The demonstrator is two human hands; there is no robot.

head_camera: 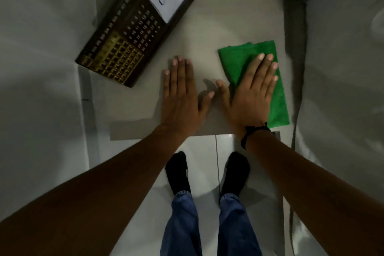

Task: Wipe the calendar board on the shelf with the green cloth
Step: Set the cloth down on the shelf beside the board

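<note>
The dark brown calendar board (124,48) lies flat and slanted at the back left of the pale shelf (207,33). It has rows of numbers, a gold grid, and a white "To Do List" note at its far end. A folded green cloth (239,62) lies on the shelf at the right. My right hand (251,93) rests flat on top of the cloth, fingers stretched out, covering its left part. My left hand (180,93) lies flat on the bare shelf, palm down, just right of the board's near corner and apart from it.
White walls (41,48) close in the shelf on the left and right. Below the shelf's front edge are a glossy tiled floor (203,151) and my feet in black socks. A black band circles my right wrist.
</note>
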